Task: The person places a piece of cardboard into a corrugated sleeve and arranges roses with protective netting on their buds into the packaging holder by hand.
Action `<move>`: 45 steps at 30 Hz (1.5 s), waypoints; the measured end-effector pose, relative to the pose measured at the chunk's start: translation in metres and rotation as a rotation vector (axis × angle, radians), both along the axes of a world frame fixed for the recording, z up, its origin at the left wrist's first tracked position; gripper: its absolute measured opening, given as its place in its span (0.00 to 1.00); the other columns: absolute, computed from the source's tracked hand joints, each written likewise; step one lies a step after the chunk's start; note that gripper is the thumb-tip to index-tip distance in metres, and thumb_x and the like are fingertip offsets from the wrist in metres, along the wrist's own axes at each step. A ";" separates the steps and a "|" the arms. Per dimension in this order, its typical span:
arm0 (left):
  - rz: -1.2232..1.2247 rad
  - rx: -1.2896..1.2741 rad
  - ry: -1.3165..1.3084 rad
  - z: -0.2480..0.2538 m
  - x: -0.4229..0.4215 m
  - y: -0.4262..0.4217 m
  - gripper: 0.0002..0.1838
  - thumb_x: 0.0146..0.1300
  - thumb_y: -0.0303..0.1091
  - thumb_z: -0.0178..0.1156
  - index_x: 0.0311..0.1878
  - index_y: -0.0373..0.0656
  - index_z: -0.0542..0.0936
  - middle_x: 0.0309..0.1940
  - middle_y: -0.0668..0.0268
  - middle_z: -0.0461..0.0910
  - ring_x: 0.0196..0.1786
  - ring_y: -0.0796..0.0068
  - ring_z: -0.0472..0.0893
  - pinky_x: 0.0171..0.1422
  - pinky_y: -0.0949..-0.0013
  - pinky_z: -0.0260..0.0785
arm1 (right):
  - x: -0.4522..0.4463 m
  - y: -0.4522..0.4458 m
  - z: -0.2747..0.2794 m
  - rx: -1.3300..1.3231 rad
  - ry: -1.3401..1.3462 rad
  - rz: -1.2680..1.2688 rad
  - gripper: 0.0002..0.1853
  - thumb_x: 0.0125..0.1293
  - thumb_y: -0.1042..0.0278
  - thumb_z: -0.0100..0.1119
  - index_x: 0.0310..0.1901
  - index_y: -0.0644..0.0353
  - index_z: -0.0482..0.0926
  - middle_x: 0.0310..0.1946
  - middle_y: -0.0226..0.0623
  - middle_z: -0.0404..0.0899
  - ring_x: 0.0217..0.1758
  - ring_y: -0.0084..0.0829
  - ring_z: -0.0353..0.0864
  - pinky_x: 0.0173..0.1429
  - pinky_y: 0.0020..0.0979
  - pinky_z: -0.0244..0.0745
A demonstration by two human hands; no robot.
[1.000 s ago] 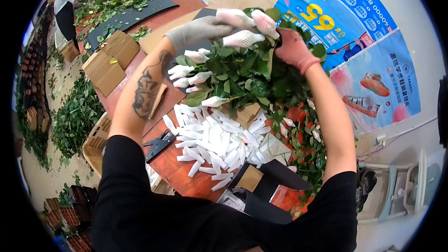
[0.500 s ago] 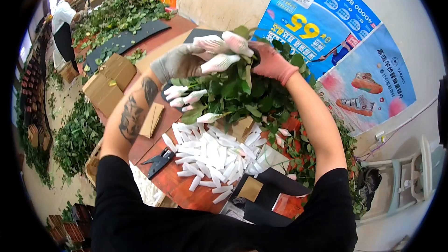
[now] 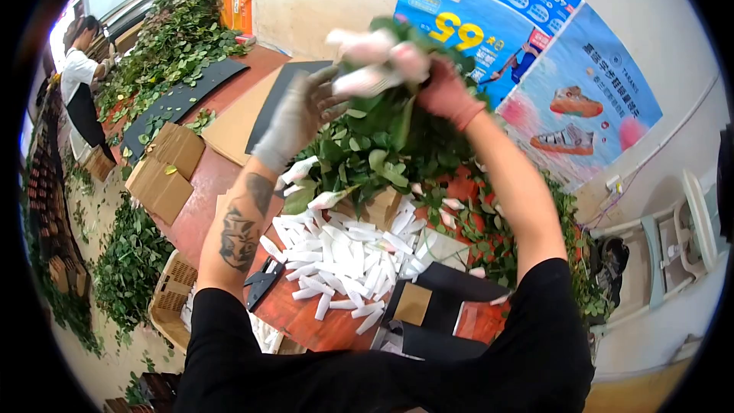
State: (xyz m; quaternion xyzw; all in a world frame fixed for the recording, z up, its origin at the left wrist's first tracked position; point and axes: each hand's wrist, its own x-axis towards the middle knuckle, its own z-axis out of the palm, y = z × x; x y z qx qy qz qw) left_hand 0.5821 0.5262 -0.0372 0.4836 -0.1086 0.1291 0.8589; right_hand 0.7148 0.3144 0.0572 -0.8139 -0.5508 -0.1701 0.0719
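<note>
In my right hand [image 3: 447, 93], gloved in pink, is a bunch of roses [image 3: 371, 80] with pale pink heads in white net sleeves; motion blurs it. The fingers close round the stems just below the heads. Beside the heads, on their left, my left hand [image 3: 302, 111] in a greyish-white glove has its fingers stretched apart, holding nothing. More sleeved rosebuds [image 3: 327, 199] and green leaves lie below. A pile of loose white net sleeves [image 3: 336, 256] covers the middle of the red table [image 3: 294, 313].
A black hand tool [image 3: 264, 284] lies left of the sleeves. Cardboard pieces [image 3: 164, 172] and a dark sheet [image 3: 183, 103] lie farther left. Cut foliage [image 3: 172, 38] heaps up at the back, near another person [image 3: 80, 76]. A plastic basket [image 3: 172, 294] stands left of the table.
My left hand has come off the rose heads and its fingers have spread. The bunch in my right hand has moved slightly and blurred. The whole view has shifted.
</note>
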 end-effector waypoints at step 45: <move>-0.409 0.629 0.390 -0.191 -0.185 -0.171 0.15 0.64 0.34 0.59 0.50 0.35 0.78 0.37 0.66 0.80 0.38 0.81 0.76 0.43 0.75 0.70 | -0.233 -0.261 -0.248 -0.575 0.645 -0.459 0.36 0.53 0.56 0.62 0.62 0.62 0.64 0.56 0.47 0.71 0.57 0.42 0.73 0.62 0.37 0.67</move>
